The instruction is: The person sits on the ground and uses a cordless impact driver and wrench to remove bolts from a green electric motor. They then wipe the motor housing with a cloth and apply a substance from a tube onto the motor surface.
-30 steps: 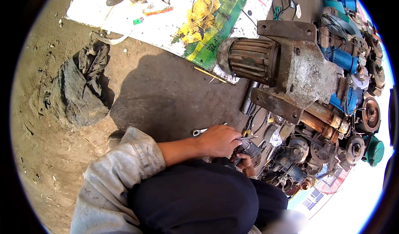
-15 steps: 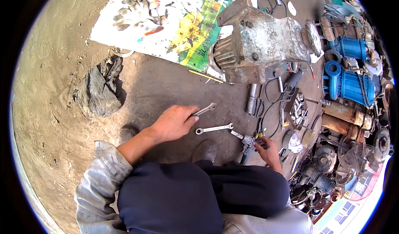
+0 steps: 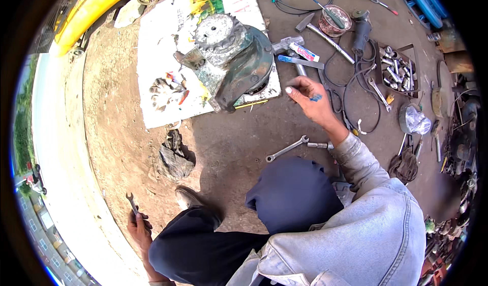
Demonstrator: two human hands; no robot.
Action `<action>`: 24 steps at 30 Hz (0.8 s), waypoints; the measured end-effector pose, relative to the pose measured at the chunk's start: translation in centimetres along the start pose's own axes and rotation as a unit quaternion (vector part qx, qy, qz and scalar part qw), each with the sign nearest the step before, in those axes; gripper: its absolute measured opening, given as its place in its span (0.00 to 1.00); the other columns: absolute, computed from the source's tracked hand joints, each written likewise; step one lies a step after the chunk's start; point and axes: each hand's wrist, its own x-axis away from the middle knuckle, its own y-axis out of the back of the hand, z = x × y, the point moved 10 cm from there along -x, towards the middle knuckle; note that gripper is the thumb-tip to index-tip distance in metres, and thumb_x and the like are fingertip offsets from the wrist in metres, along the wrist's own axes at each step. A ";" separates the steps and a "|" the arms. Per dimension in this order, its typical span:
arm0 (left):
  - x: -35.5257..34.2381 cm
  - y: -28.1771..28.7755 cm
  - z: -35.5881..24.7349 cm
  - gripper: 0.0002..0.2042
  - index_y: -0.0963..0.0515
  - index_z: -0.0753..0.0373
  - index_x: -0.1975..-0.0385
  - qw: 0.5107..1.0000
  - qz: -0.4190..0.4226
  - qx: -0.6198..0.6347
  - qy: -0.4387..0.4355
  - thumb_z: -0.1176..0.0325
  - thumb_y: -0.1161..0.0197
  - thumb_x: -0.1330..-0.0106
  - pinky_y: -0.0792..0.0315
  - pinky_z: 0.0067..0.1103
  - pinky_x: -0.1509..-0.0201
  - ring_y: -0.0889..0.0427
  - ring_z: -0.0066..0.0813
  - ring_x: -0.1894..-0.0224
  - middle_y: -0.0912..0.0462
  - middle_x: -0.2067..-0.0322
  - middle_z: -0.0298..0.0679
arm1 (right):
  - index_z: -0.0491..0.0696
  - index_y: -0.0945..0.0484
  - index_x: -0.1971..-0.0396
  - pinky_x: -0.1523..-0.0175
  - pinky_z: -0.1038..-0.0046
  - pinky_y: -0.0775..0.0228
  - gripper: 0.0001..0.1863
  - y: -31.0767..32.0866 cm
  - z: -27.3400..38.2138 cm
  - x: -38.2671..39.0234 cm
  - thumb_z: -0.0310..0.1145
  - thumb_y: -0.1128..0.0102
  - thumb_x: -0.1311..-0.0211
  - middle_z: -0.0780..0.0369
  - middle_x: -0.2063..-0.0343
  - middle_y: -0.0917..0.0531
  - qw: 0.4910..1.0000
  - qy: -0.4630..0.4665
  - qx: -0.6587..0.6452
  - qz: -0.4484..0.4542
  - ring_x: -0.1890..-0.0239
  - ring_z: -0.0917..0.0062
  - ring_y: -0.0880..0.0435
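Low at the left, my left hand [image 3: 140, 229] is closed round an open-ended wrench [image 3: 131, 202], its jaw pointing up. My right hand [image 3: 313, 102], marked with blue on its back, reaches forward with curled fingers over the lower end of a hammer's metal handle [image 3: 300, 70]. Whether the fingers grip that handle is hidden. Left of this hand, a heavy gear housing [image 3: 239, 65] with a toothed top stands on a paint-stained sheet [image 3: 152, 42]. A combination wrench [image 3: 287, 149] lies on the ground by my knee, beside a partly hidden socket tool [image 3: 320, 145].
A box of sockets [image 3: 401, 70], an angle grinder [image 3: 361, 34], a round tin [image 3: 335, 20] and looped cables crowd the right side. Dirty gloves [image 3: 165, 93] rest on the sheet, with a dark rag [image 3: 175, 159] nearer me. Machine parts line the right edge.
My right hand has left the socket tool and moved forward to the hammer handle. My left hand has drawn back to the lower left with its wrench. The view has swung round.
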 end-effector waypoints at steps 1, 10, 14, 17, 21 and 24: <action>3.0 3.1 2.4 0.12 0.25 0.66 0.48 0.998 -0.057 0.006 0.040 0.68 0.45 0.25 0.35 0.22 0.74 0.27 0.29 0.76 0.24 0.73 0.39 | 0.40 0.20 0.59 0.63 0.82 0.32 0.08 -1.0 -1.1 0.4 0.30 0.36 0.29 0.70 0.71 0.21 1.000 -0.013 -0.026 -0.010 0.69 0.90 0.26; 22.8 16.8 2.1 0.11 0.26 0.65 0.48 0.857 -0.475 0.163 0.119 0.67 0.46 0.23 0.41 0.15 0.81 0.34 0.16 0.83 0.30 0.76 0.31 | 0.39 0.18 0.57 0.60 0.77 0.28 0.09 -0.1 5.4 1.6 0.25 0.33 0.35 0.61 0.65 0.19 0.968 0.137 0.023 -0.209 0.66 0.81 0.20; 10.2 9.3 -7.8 0.09 0.26 0.64 0.52 0.861 -0.418 0.291 -0.003 0.65 0.46 0.22 0.40 0.17 0.79 0.35 0.16 0.82 0.31 0.76 0.30 | 0.43 0.17 0.56 0.55 0.68 0.24 0.14 -2.7 18.4 -0.9 0.30 0.27 0.40 0.58 0.59 0.18 0.891 0.365 0.168 -0.210 0.59 0.66 0.17; -1.5 -6.7 -12.0 0.09 0.26 0.63 0.54 0.840 -0.217 0.496 -0.034 0.64 0.45 0.22 0.38 0.18 0.78 0.35 0.16 0.81 0.31 0.76 0.30 | 0.46 0.16 0.53 0.54 0.65 0.25 0.19 -7.5 23.6 -3.5 0.36 0.24 0.43 0.58 0.57 0.19 0.819 0.475 0.294 -0.133 0.55 0.63 0.19; -8.0 -25.1 -17.6 0.09 0.27 0.62 0.57 0.751 -0.022 0.660 0.002 0.63 0.44 0.21 0.35 0.20 0.76 0.35 0.16 0.79 0.30 0.75 0.29 | 0.50 0.16 0.48 0.43 0.64 0.27 0.23 -15.7 24.3 -6.9 0.43 0.27 0.41 0.59 0.46 0.19 0.735 0.478 0.481 0.016 0.45 0.61 0.20; -7.4 -33.0 -22.9 0.09 0.27 0.62 0.58 0.689 0.079 0.720 0.026 0.62 0.43 0.22 0.33 0.21 0.75 0.34 0.16 0.79 0.29 0.74 0.28 | 0.47 0.16 0.50 0.42 0.68 0.28 0.18 -14.6 23.3 -8.9 0.40 0.29 0.37 0.58 0.51 0.17 0.751 0.384 0.535 0.060 0.47 0.65 0.18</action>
